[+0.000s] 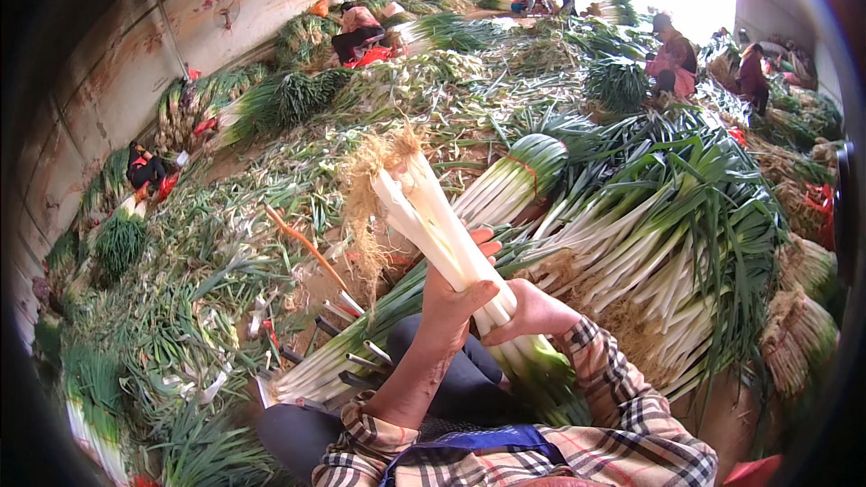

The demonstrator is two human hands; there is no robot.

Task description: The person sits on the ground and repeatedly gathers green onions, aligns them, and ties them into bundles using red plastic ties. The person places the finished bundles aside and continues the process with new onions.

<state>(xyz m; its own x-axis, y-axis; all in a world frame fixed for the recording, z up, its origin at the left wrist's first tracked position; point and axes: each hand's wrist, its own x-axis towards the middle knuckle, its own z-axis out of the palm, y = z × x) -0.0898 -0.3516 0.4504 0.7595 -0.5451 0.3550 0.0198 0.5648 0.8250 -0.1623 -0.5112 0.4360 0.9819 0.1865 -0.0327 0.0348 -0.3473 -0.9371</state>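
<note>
A few thick leeks or large green onions [450,243] slant up in front of me, their white stems and tangled pale roots pointing away and their green leaves towards my lap. My left hand [460,284] grips the white stems from the left, thumb across the front and some fingertips showing behind. My right hand [531,311] is closed around them lower down, from the right. Past them lies a bundle [511,179] tied with a red band. More long stems [331,365] rest on a low rack with dark and white bars [358,358], left of my knees.
A big heap of untied stalks [649,237] spreads at my right, with tied bundles [798,338] beyond. Leaf scraps [223,270] cover much of the floor. An orange stick [304,243] leans near the rack. Several people, one a seated person [673,57], are farther off.
</note>
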